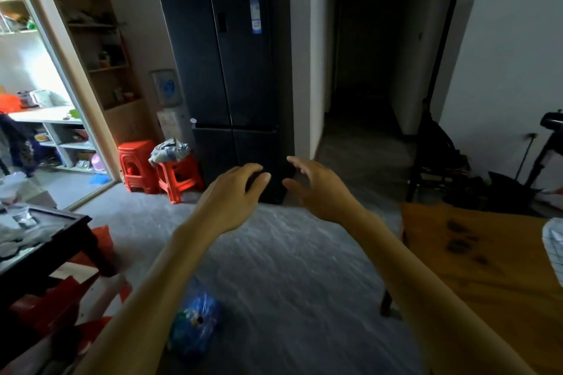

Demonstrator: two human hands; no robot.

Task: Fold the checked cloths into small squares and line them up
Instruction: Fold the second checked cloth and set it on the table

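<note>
- Head view: both arms reach forward at mid-frame, above the grey floor (274, 253), with nothing in either hand.
- The left hand (234, 195) is palm down, fingers loosely bent and relaxed, gripping nothing.
- The right hand (316, 189) is beside it and apart from it, fingers spread and slightly curved, also released and empty.
- The checked cloth (555, 243) shows only as a sliver at the right edge: white with thin dark grid lines, lying on the wooden table (487, 268). How it is folded cannot be told, since most of it is cut off by the frame.
- The cloth is well apart from both hands, to the right of the right forearm.
- The table top is orange-brown with dark smudges near its middle.
- Behind the hands stands a black refrigerator (231, 76) against the wall.
- Left of it are two red plastic stools (158, 170); the nearer one carries a crumpled bundle of fabric (169, 151).
- A dark low table (70, 231) holding clear glassware sits at the left edge.
- A blue plastic bag (195, 320) lies on the floor under the left forearm.
</note>
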